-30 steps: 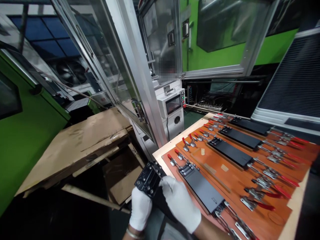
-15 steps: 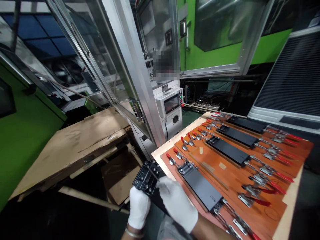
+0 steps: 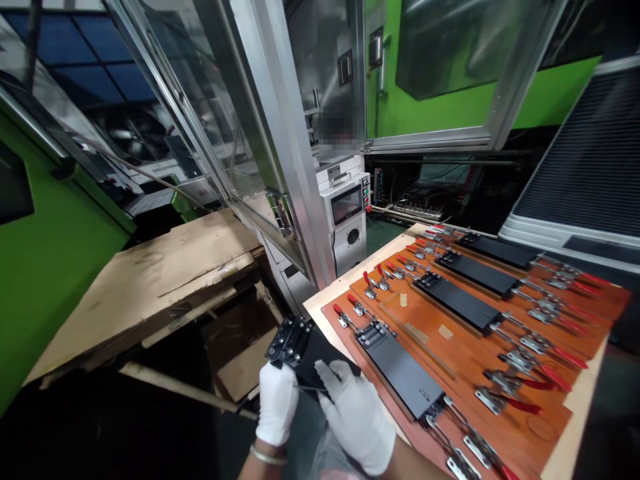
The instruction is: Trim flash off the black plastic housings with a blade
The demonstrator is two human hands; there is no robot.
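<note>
Both my hands wear white gloves and hold a flat black plate (image 3: 306,347) with metal fittings at its far end, just off the left edge of the bench. My left hand (image 3: 277,403) grips the plate's near left side from below. My right hand (image 3: 356,417) lies over its near right part, fingers curled, with a thin dark tool or strip between the two hands. Right of the plate is an orange-brown fixture board (image 3: 463,357) with several similar black plates, the nearest of these plates (image 3: 397,367) clamped in place by red-handled toggle clamps (image 3: 523,383).
A slanted stack of brown cardboard (image 3: 150,280) stands to the left over a dark gap. An aluminium-framed glass door (image 3: 260,133) leans overhead. A small white machine (image 3: 347,213) sits behind the bench. Green machine panels are at left and back; a ribbed black panel (image 3: 590,160) at right.
The black plate has risen and tilted flatter, showing more of its surface. My right hand slid back toward its near end. The view shifted slightly.
</note>
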